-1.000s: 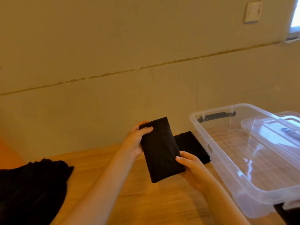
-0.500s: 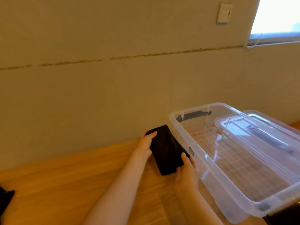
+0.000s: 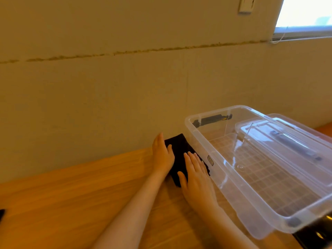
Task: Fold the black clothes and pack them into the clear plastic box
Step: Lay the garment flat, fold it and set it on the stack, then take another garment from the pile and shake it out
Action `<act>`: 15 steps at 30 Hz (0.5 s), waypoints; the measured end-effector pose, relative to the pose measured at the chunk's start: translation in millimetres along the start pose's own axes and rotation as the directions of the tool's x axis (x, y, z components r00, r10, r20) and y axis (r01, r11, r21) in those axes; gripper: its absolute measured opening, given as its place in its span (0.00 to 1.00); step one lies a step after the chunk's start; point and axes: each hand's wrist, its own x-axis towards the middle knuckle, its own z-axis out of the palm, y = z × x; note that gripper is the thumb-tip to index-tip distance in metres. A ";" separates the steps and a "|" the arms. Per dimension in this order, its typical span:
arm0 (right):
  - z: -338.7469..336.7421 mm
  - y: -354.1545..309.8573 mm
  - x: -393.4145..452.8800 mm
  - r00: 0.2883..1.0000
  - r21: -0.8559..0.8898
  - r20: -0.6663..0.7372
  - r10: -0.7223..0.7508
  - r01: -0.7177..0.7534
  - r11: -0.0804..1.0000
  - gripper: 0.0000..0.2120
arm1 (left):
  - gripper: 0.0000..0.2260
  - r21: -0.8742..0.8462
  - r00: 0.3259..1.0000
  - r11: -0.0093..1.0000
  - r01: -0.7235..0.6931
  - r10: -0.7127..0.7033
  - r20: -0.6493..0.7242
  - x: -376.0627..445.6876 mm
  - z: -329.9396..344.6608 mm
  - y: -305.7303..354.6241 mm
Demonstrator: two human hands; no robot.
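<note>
Both hands flat on folded black cloth [image 3: 180, 151], fingers straight, nothing gripped. Left hand [image 3: 162, 155] lies along cloth's left edge, thumb over the fabric. Right hand [image 3: 195, 178] palm down on cloth's near end, fingers pressing, thumb at near-left corner. Cloth lies on wooden table [image 3: 71, 198], far end close to wall [image 3: 107, 96], right edge just beside clear plastic box [image 3: 204, 142], outside it. Cannot tell if cloth touches box wall.

Box sits right of hands, open top, no clothes seen inside, grid pattern on floor. Black handle [image 3: 212, 120] at its far end. Clear lid [image 3: 287, 141] rests across box's right side, tilted, dark latch strip on it. Box wall stands between cloth and box interior.

Dark glossy object [image 3: 316, 232] under box's near right corner, unidentified. Bit of black fabric [image 3: 2, 213] at left frame edge, well apart from hands. Wall switch plate [image 3: 246, 5] up high, window [image 3: 305, 13] top right, thin white cord below sill.
</note>
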 end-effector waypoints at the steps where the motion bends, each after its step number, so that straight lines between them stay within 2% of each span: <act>1: 5.1 7.1 2.3 0.999 -0.078 0.032 0.002 0.000 0.997 0.40 | 0.24 0.140 0.994 0.985 -0.101 0.093 0.062 -2.5 -1.9 -5.2; 3: 14.6 17.5 2.1 0.997 -0.167 0.057 0.043 -0.033 0.985 0.48 | 0.23 0.344 0.954 0.907 -0.244 0.160 0.255 -7.5 -2.6 -13.1; 5: 18.5 19.8 0.4 0.995 -0.203 0.075 0.064 -0.047 0.978 0.49 | 0.23 0.435 0.920 0.857 -0.276 0.104 0.378 -9.7 -1.6 -17.2; 9: 12.8 16.4 -3.6 0.982 -0.243 0.146 0.118 -0.080 0.967 0.53 | 0.25 0.536 0.900 0.787 -0.306 0.055 0.433 -8.6 -7.7 -13.7; 13: -1.4 9.9 -4.8 0.959 -0.288 0.225 0.173 -0.104 0.952 0.59 | 0.27 0.541 0.912 0.805 -0.243 -0.002 0.411 -30.7 -25.3 -19.4; 15: -7.1 -4.0 -6.9 0.964 -0.273 0.218 0.152 -0.089 0.958 0.57 | 0.27 0.589 0.918 0.777 -0.223 -0.037 0.396 -52.8 -45.8 -34.1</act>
